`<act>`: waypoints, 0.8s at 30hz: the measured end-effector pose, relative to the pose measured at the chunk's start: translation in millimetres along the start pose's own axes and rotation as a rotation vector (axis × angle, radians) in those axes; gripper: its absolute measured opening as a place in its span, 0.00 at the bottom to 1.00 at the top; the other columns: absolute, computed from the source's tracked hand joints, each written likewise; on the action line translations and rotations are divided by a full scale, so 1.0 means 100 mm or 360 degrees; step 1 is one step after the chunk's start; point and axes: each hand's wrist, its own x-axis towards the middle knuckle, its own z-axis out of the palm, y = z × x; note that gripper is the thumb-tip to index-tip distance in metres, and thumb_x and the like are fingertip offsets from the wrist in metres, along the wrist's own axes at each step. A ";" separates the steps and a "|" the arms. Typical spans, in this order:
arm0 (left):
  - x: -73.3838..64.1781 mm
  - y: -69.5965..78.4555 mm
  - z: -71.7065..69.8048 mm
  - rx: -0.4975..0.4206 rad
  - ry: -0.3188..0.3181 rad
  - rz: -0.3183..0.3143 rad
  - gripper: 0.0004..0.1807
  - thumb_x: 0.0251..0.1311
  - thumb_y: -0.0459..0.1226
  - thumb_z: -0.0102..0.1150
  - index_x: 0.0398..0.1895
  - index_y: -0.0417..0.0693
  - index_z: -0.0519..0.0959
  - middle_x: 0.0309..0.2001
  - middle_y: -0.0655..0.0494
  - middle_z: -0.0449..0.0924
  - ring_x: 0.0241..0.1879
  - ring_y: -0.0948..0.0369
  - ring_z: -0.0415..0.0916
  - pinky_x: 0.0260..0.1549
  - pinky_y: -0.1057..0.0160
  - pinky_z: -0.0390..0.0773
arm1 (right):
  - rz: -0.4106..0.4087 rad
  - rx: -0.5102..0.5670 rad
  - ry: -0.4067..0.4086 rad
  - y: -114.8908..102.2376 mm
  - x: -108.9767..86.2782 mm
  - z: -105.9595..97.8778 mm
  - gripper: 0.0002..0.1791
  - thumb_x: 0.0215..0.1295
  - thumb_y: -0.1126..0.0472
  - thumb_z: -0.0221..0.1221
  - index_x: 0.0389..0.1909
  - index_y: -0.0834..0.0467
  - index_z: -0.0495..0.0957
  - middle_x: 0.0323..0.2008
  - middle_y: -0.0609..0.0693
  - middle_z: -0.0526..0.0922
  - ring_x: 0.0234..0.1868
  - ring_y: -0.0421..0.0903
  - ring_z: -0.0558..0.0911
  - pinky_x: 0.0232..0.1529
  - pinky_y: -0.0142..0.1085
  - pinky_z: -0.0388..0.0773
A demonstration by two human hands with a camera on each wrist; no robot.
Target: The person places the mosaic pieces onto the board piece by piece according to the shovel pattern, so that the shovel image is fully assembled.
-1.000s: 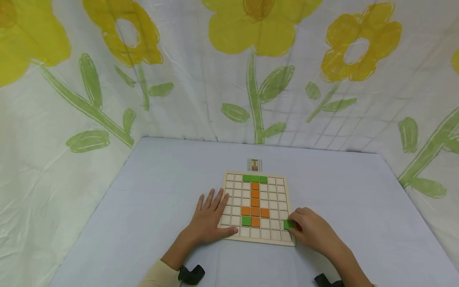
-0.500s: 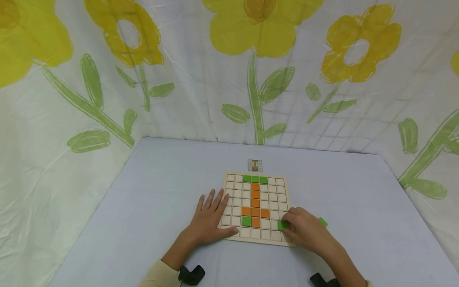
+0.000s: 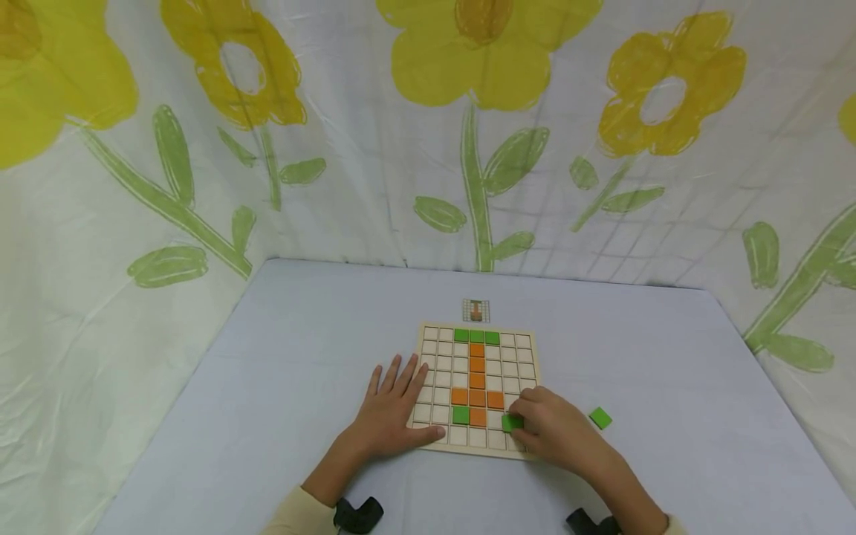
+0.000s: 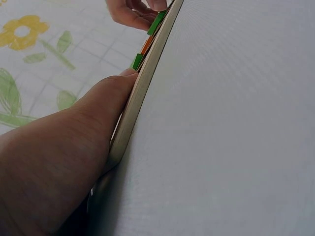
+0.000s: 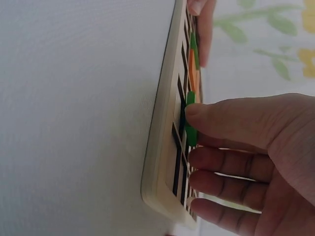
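Observation:
A wooden grid board (image 3: 428, 333) lies on the table, with orange tiles (image 3: 477, 380) forming a column and a short crossbar. Green tiles (image 3: 476, 336) fill part of its top row, and one more green tile (image 3: 461, 414) sits left of the lowest orange one. My right hand (image 3: 558, 431) pinches a green tile (image 3: 512, 423) between thumb and fingers, low over the board's lower right; the right wrist view shows the thumb on this tile (image 5: 191, 120). Fingers spread, my left hand (image 3: 388, 416) rests on the board's left edge, its thumb (image 4: 106, 98) along the near corner.
A loose green tile (image 3: 600, 417) lies on the table (image 3: 669, 357) to the right of the board. Behind the board is a small printed grid card (image 3: 476, 310). A white cloth with painted flowers (image 3: 348, 148) hangs beyond the table's far edge.
My right hand has slid left across the board with the pinched green tile, uncovering the loose green tile on the table. The left hand stays where it was.

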 end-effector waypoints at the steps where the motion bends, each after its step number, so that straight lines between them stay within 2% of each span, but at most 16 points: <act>1: 0.00 0.00 0.00 0.0001 -0.0001 -0.0002 0.60 0.57 0.75 0.47 0.81 0.45 0.47 0.81 0.48 0.38 0.78 0.45 0.30 0.69 0.37 0.31 | -0.0010 0.0000 0.0000 -0.01 0.01 0.00 0.09 0.52 0.62 0.75 0.34 0.55 0.86 0.32 0.39 0.78 0.34 0.36 0.72 0.34 0.32 0.76; 8: 0.01 0.01 0.01 0.0012 -0.0006 -0.0001 0.60 0.57 0.75 0.47 0.81 0.46 0.48 0.81 0.48 0.38 0.78 0.45 0.30 0.69 0.37 0.32 | -0.0019 -0.0010 -0.0032 -0.08 0.09 0.02 0.10 0.53 0.61 0.75 0.34 0.55 0.85 0.30 0.39 0.77 0.32 0.36 0.70 0.31 0.31 0.74; 18: 0.00 0.01 -0.01 0.0015 -0.0023 -0.0002 0.60 0.57 0.74 0.47 0.81 0.45 0.47 0.81 0.47 0.37 0.78 0.45 0.30 0.69 0.37 0.31 | -0.0069 -0.0040 0.0028 -0.12 0.15 0.08 0.06 0.52 0.63 0.72 0.30 0.54 0.85 0.28 0.40 0.77 0.30 0.37 0.69 0.30 0.30 0.72; 24: 0.00 0.00 -0.01 0.0011 -0.0020 0.0003 0.60 0.57 0.74 0.48 0.81 0.45 0.47 0.81 0.47 0.38 0.78 0.44 0.30 0.69 0.37 0.32 | -0.0125 -0.0008 0.0076 -0.14 0.18 0.10 0.07 0.50 0.67 0.72 0.29 0.53 0.86 0.29 0.41 0.77 0.31 0.38 0.71 0.31 0.30 0.74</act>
